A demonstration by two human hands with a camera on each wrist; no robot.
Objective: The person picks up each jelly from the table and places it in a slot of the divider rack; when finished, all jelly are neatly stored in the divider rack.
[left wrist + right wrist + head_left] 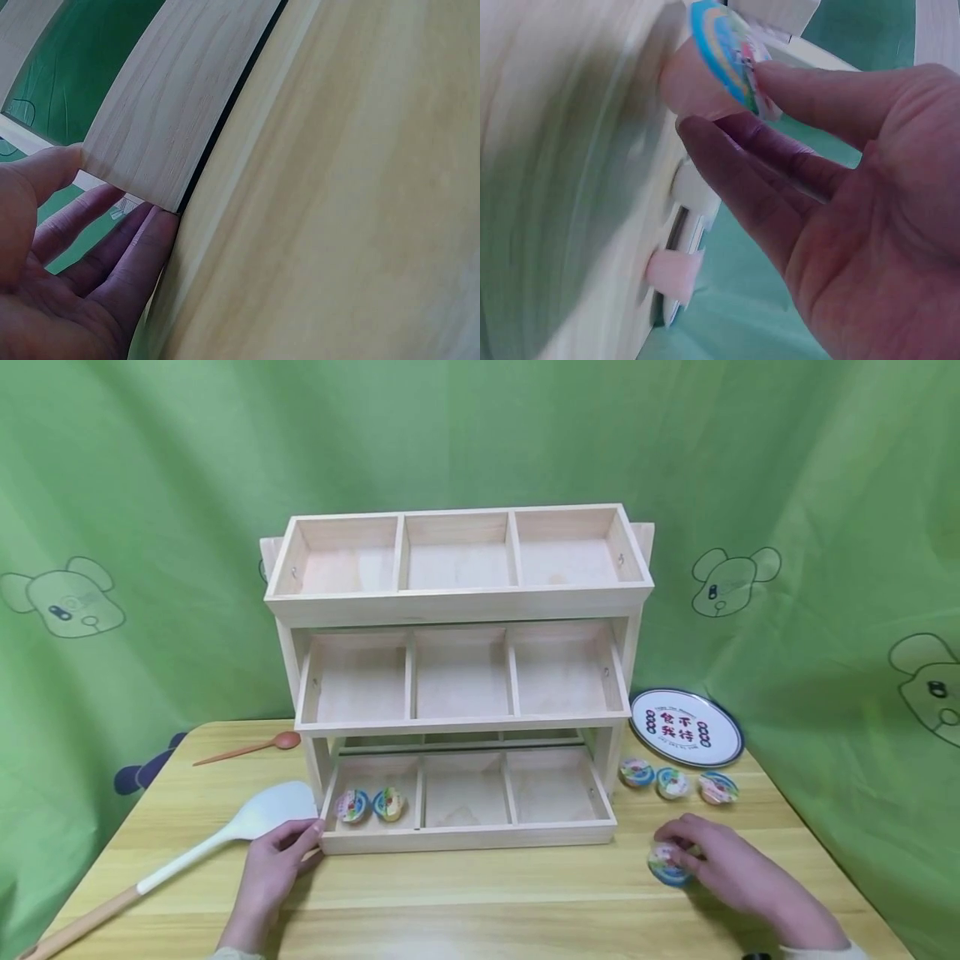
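A three-tier wooden rack [459, 603] with divided trays stands on the table. My left hand [276, 870] holds the left front corner of its bottom tray [468, 839]; in the left wrist view the thumb lies at the board's upper edge and the fingers [154, 240] at its end. Two jelly cups [389, 804] sit in that tray's left compartment. Right of the rack, my right hand [716, 860] pinches another jelly cup [667, 865], thumb on its printed lid [724, 52] and fingers against its pink side. Three more jelly cups [672, 783] stand in a row beyond this hand.
A white plate with a dark blue rim [686, 756] lies at the back right. To the left are a white spatula with a wooden handle [187, 864] and a small reddish-brown spoon [247, 750]. A green curtain [457, 435] hangs behind the table [420, 910].
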